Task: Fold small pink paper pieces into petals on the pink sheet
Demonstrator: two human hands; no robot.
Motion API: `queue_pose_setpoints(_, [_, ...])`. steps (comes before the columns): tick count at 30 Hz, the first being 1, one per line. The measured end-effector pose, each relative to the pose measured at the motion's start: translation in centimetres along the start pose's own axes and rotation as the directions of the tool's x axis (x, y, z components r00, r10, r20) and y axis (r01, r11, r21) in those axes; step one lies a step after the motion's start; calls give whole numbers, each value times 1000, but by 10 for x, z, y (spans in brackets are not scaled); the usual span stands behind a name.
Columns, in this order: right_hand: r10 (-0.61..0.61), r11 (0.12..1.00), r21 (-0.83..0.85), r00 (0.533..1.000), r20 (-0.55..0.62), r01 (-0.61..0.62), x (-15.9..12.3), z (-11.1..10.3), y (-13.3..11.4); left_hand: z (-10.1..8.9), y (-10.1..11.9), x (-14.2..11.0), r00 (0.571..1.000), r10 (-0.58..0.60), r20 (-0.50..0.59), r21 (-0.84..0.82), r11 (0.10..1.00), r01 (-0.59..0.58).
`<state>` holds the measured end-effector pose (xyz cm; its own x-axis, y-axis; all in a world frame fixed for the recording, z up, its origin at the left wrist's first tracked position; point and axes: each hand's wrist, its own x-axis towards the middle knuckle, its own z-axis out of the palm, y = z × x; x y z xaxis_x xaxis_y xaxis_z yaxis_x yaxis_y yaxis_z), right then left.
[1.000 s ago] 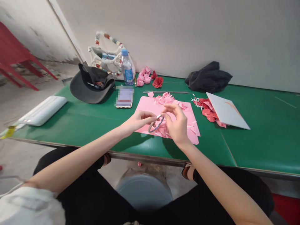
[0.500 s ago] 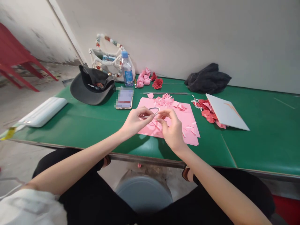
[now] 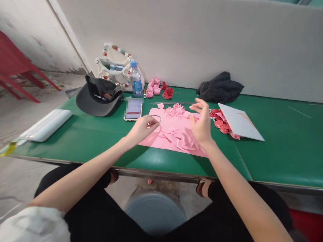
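Observation:
My left hand [image 3: 141,129] is closed, thumb and fingers pinched on a thin wire bent into a loop [image 3: 160,118]. The curve of the loop sticks out past the fingertips, and the rest is hidden in the hand. My right hand [image 3: 202,126] is raised with its fingers apart, and nothing shows in it. Both hands are above a pink paper sheet [image 3: 151,139]. Scattered on that sheet are pink paper petals [image 3: 176,111] and small cut scraps [image 3: 173,134]. Several thin straight wires [image 3: 174,103] lie just behind it.
To the left are a white box-like device [image 3: 47,124], a dark cap [image 3: 94,104] and a phone [image 3: 133,111]. A bottle [image 3: 136,82], beaded bag [image 3: 118,72], pink paper flowers [image 3: 153,88] and a red paper rose [image 3: 168,93] stand behind. Right: black cloth [image 3: 220,88], red petals [image 3: 222,126], white board [image 3: 241,122].
My right hand has left the wire, moving right and up with its fingers spreading. My left hand has shifted slightly left, still pinching the looped wire. The pink sheet appears shifted left.

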<state>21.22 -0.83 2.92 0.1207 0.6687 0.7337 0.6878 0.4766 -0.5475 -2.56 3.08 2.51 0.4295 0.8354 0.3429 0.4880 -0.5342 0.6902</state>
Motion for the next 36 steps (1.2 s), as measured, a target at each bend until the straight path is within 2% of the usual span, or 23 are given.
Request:
queue_pose_setpoints(2, [78,994,-80,996,-37,-80,13,-8,39,9,-3,-4,996,38,84,104,993,-47])
queue_pose_setpoints(4, [152,982,-115,988,24,-148,19,-11,72,16,-8,-8,987,54,151,192,978,-83])
queue_pose_setpoints(6, [191,976,-130,976,109,-177,21,-8,94,20,-11,-10,980,76,183,241,963,-119])
queue_pose_setpoints(8, [196,975,-136,969,153,-176,21,0,106,20,-12,-12,978,99,185,261,954,-146])
queue_pose_setpoints(11, [197,976,-123,966,165,-178,23,9,108,19,-10,-12,982,106,158,256,956,-144])
queue_pose_setpoints(15, [215,976,-54,973,83,-211,27,3,85,16,-3,-10,989,111,101,142,982,-125])
queue_pose_setpoints(18, [241,964,116,971,7,-240,20,-4,43,16,9,-12,996,73,55,-37,997,-71])
queue_pose_setpoints(20, [265,933,240,963,50,-270,9,-3,8,19,20,-16,999,20,48,-227,974,-8])
queue_pose_setpoints(21, [264,918,279,959,105,-283,2,-2,-9,21,25,-18,998,-6,59,-359,933,27])
queue_pose_setpoints(23, [227,911,317,962,152,-265,-13,4,-37,27,32,-23,991,-50,123,-608,786,115])
queue_pose_setpoints(25, [213,910,326,963,166,-257,-27,11,-55,32,36,-27,977,-97,191,-726,656,207])
queue_pose_setpoints(27, [235,885,363,953,191,-291,-37,18,-62,35,36,-29,970,-146,195,-742,624,243])
queue_pose_setpoints(31, [257,824,443,930,262,-353,-47,26,-61,36,33,-28,983,-161,90,-666,724,179])
queue_pose_setpoints(33, [218,849,429,944,248,-308,-49,26,-59,37,31,-28,987,-145,63,-648,747,151])
queue_pose_setpoints(36, [102,939,305,976,192,-158,-48,24,-58,39,28,-28,989,-103,102,-651,746,144])
